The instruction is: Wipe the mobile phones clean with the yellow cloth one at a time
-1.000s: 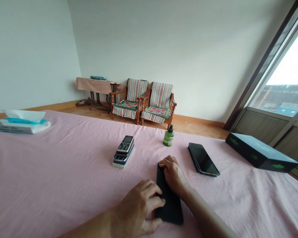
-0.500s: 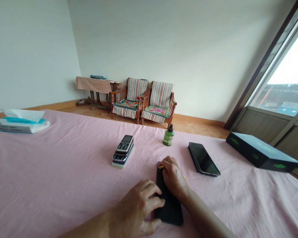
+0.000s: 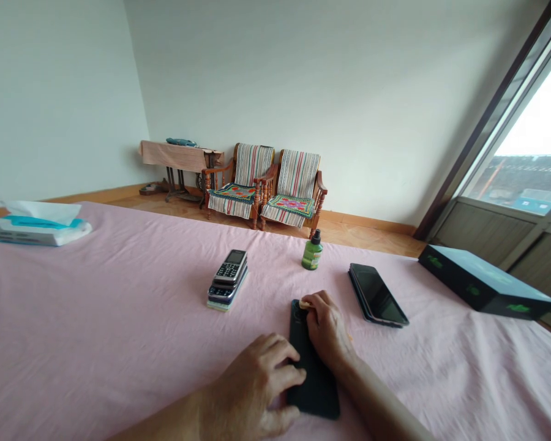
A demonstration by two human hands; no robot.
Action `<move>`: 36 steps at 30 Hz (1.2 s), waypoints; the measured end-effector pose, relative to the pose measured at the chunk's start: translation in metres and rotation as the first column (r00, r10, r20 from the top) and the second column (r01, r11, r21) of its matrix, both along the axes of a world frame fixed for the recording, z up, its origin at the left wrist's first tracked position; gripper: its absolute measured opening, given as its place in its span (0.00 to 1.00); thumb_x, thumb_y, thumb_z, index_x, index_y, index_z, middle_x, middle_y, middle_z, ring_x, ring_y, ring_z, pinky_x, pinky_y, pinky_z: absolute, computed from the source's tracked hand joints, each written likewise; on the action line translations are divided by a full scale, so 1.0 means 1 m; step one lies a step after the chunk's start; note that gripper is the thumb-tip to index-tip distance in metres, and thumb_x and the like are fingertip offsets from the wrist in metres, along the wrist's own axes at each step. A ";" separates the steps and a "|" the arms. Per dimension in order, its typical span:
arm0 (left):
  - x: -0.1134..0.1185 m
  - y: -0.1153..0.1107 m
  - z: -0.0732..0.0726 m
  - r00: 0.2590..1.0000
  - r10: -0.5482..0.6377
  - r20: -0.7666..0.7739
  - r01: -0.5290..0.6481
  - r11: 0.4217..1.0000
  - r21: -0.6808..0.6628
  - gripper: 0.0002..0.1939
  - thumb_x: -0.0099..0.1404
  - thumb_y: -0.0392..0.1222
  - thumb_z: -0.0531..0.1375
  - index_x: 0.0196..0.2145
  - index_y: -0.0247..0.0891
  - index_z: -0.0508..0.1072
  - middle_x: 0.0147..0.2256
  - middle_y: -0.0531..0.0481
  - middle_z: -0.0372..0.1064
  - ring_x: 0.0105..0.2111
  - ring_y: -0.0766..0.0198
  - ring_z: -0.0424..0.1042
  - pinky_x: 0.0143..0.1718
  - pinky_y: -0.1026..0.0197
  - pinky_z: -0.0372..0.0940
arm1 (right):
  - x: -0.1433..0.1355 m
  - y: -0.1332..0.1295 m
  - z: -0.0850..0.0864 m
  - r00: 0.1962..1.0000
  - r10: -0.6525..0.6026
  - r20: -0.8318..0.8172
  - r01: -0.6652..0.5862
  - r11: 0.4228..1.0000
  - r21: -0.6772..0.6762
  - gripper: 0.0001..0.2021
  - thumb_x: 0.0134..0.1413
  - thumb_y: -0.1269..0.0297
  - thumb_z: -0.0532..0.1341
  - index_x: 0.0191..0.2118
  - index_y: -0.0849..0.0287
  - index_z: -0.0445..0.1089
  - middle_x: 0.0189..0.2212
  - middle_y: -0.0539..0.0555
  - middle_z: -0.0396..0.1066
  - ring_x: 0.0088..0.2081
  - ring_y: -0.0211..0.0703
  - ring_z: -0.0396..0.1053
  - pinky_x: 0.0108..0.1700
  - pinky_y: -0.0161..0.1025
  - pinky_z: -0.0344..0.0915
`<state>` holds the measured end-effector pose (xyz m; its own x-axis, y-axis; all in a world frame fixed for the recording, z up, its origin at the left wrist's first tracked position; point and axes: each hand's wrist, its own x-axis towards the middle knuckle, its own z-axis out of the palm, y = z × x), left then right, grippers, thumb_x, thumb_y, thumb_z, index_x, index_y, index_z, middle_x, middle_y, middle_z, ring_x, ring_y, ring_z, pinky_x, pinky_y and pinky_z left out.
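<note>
A dark smartphone (image 3: 314, 383) lies on the pink cloth, its back up, with round camera rings at the far end. My left hand (image 3: 257, 386) rests at its left side; the fingers are spread, with the tips touching the phone. At the far end, my right hand (image 3: 328, 324) pinches a small pale piece (image 3: 304, 304) against the phone beside the camera rings. Most of that piece is hidden by the fingers, so I cannot make out its kind. A bit of orange shows by the right wrist.
Left of centre stands a stack of keypad phones (image 3: 229, 272). A green spray bottle (image 3: 311, 252) is behind my hands. Stacked smartphones (image 3: 379, 297) lie to the right, near a black box (image 3: 482, 282). A tissue pack (image 3: 37, 229) sits far left on the pink cloth (image 3: 119, 318).
My right hand has slid slightly right across the phone's far end with the pale piece, uncovering the camera rings. My left hand has stayed in place.
</note>
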<state>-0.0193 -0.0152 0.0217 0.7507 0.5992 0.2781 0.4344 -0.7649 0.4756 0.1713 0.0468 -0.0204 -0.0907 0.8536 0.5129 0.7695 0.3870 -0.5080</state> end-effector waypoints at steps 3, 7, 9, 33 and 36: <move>0.000 0.000 0.001 1.000 0.000 0.007 0.000 1.000 0.002 0.21 0.55 0.36 0.67 0.47 0.42 0.73 0.47 0.46 0.67 0.47 0.54 0.65 0.52 0.53 0.62 | 0.003 0.002 -0.003 0.999 -0.048 0.009 0.048 0.999 -0.002 0.14 0.47 0.83 0.50 0.32 0.61 0.69 0.33 0.55 0.66 0.36 0.43 0.65 0.40 0.37 0.63; 0.000 -0.001 0.003 1.000 0.003 -0.001 -0.003 1.000 0.000 0.21 0.55 0.37 0.68 0.47 0.43 0.73 0.46 0.47 0.67 0.46 0.55 0.65 0.51 0.53 0.62 | 0.001 0.000 0.001 0.997 -0.061 0.041 0.062 0.998 -0.005 0.13 0.45 0.83 0.51 0.29 0.60 0.69 0.31 0.55 0.67 0.36 0.44 0.65 0.39 0.37 0.62; 0.000 0.000 0.003 1.000 0.000 -0.003 0.000 1.000 0.006 0.21 0.55 0.38 0.68 0.47 0.44 0.73 0.46 0.47 0.68 0.46 0.54 0.65 0.51 0.53 0.63 | -0.001 -0.003 0.004 0.994 -0.082 0.079 0.083 0.996 -0.012 0.13 0.45 0.82 0.53 0.28 0.59 0.69 0.30 0.55 0.68 0.36 0.46 0.65 0.39 0.39 0.61; 0.001 -0.001 0.003 1.000 0.007 -0.023 -0.007 1.000 0.000 0.20 0.55 0.37 0.67 0.47 0.40 0.74 0.46 0.45 0.67 0.47 0.55 0.65 0.52 0.55 0.62 | 0.000 0.001 0.008 0.998 -0.040 0.054 0.043 0.998 -0.047 0.15 0.48 0.84 0.52 0.29 0.61 0.72 0.30 0.56 0.68 0.37 0.45 0.64 0.41 0.37 0.62; 0.001 0.000 0.003 1.000 0.010 -0.028 -0.010 1.000 0.003 0.19 0.55 0.38 0.67 0.46 0.41 0.74 0.46 0.46 0.67 0.47 0.55 0.65 0.52 0.55 0.62 | 0.000 0.003 0.007 0.999 -0.039 0.038 0.040 0.998 -0.044 0.16 0.47 0.84 0.52 0.29 0.61 0.73 0.30 0.55 0.68 0.36 0.45 0.64 0.40 0.37 0.62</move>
